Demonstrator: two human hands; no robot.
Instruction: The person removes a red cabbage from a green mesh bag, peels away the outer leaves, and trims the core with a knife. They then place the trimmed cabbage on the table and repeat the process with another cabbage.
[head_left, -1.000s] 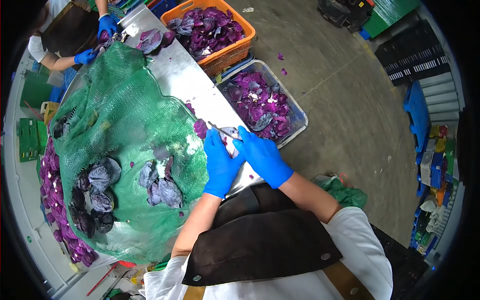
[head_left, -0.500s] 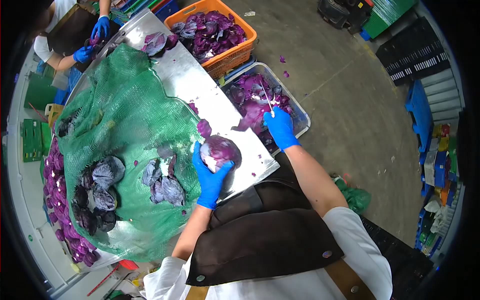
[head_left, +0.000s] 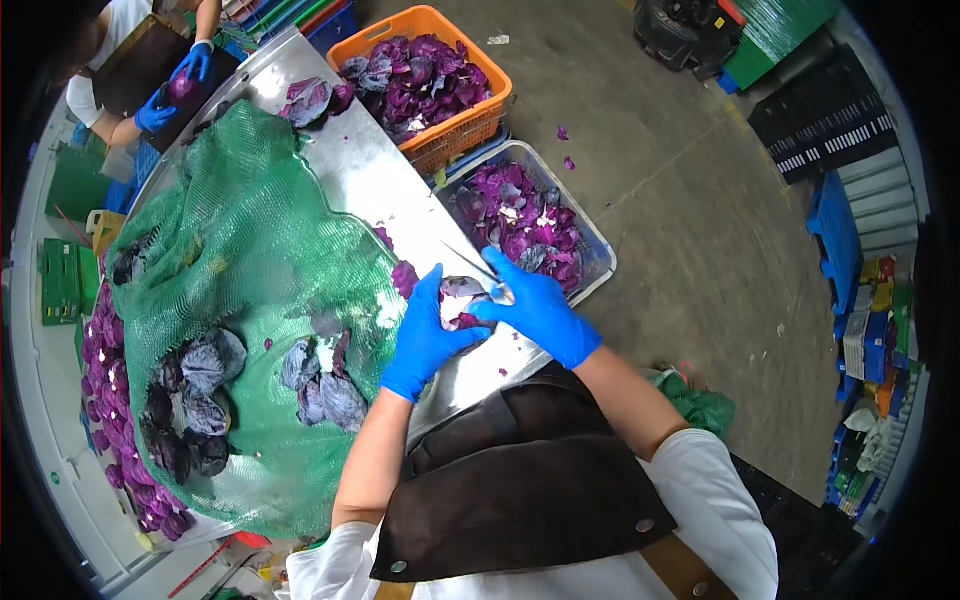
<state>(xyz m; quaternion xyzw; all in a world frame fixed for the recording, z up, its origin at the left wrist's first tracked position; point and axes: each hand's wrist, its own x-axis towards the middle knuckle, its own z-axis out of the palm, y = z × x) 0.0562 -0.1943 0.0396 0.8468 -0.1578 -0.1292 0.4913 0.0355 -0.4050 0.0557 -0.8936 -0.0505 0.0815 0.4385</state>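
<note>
Both my hands wear blue gloves and meet over the near end of the metal table (head_left: 375,185). A red cabbage (head_left: 460,303) sits there, mostly hidden by my fingers, with pale and purple patches showing. My left hand (head_left: 425,345) grips it from the left, thumb toward me. From the right, my right hand (head_left: 545,315) is closed round a knife (head_left: 503,294), its thin blade pointing up and left, close to the cabbage. A loose purple leaf (head_left: 404,279) lies just beyond my left fingers.
Green netting (head_left: 260,220) covers much of the table, with dark outer leaves (head_left: 333,390) on it. A clear-rimmed bin (head_left: 597,237) and an orange crate (head_left: 465,118) hold purple leaves. Across the table, another person's gloved hands (head_left: 155,115) hold a cabbage. Trimmed cabbages (head_left: 115,400) are heaped at left.
My right hand and the knife have come left from over the bin to the cabbage. The large leaf beside that hand has dropped into the bin. My left hand has shifted slightly right.
</note>
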